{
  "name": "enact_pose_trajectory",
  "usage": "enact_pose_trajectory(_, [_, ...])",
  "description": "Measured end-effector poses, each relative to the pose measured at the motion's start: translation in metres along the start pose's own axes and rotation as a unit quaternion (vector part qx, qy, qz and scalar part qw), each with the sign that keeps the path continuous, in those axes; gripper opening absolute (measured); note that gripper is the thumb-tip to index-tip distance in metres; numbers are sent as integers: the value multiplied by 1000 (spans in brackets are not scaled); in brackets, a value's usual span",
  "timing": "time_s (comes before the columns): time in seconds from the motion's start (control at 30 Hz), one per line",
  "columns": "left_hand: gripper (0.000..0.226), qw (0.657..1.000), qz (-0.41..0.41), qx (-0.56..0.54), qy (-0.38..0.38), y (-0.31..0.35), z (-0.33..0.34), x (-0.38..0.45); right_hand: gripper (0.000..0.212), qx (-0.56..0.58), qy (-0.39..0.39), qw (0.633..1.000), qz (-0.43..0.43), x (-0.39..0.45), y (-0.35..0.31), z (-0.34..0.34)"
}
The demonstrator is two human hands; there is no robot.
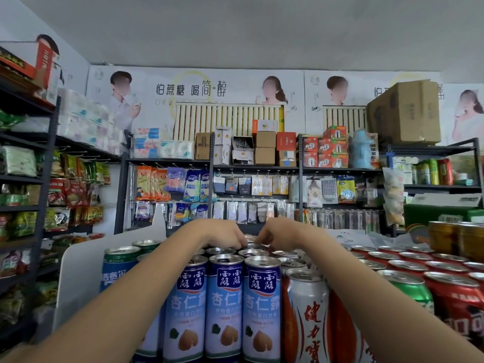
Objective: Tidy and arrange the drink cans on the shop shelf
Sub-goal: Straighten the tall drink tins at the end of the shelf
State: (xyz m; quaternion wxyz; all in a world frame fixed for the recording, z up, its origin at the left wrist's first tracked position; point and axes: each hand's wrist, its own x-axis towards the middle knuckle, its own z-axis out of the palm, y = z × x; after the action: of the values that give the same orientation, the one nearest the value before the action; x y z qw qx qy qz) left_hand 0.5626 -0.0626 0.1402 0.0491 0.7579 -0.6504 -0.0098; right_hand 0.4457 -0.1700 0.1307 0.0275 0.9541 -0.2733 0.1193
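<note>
Tall blue almond-drink cans [225, 307] stand in rows right in front of me, their silver tops running back toward the rear. Both my arms reach over them. My left hand [222, 235] and my right hand [275, 233] lie close together over the rear can tops [250, 246], fingers curled down onto them. The fingertips are hidden behind the cans, so what each hand holds does not show. A white and orange can [307, 318] stands just right of the blue ones.
Red cans [450, 294] and a green can [408, 286] fill the right side, with gold cans [455, 237] behind. A blue-green can [119, 265] stands left, beside a white cardboard divider [78, 271]. Dark metal shelves of packaged goods line the left wall and the back.
</note>
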Motion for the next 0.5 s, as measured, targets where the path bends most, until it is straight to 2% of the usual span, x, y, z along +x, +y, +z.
enact_pose_trajectory(0.27, [41, 1000, -2, -2, -4, 1, 0, -7, 45, -15, -3, 1000, 21, 1, -7, -4])
enact_pose_trajectory(0.4, [40, 1000, -3, -22, 0, -4, 1, -10, 22, 26, 54, 998, 20, 1, -12, 0])
enact_pose_trajectory(0.5, [40, 1000, -4, -25, 1, -5, 1, -11, 19, 67, 85, 994, 23, 2, -14, 2])
